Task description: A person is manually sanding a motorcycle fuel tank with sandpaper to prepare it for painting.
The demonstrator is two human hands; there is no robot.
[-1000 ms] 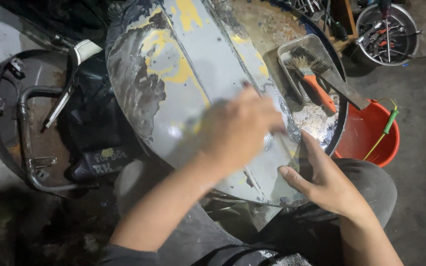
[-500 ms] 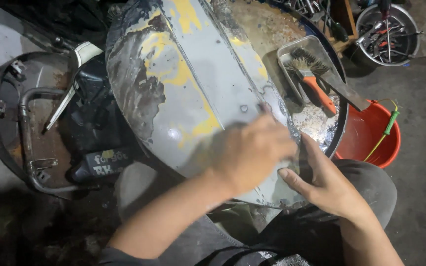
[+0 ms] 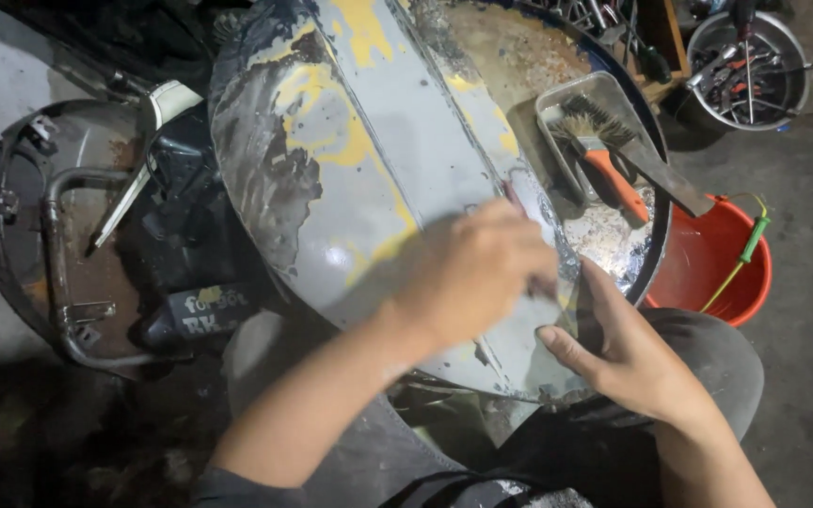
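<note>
Where both hands work, tray (image 3: 557,105) holds brush (image 3: 604,160).

I see a dark, stained concrete floor (image 3: 802,414). On it stand an orange bucket (image 3: 708,268) at the right, a round metal basin (image 3: 750,66) full of tools at the top right, and a dark scooter frame (image 3: 68,254) at the left.

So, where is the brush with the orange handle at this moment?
In the head view the brush lies at upper right, inside a grey metal tray, beyond the right hand and left of the red bucket.
</note>
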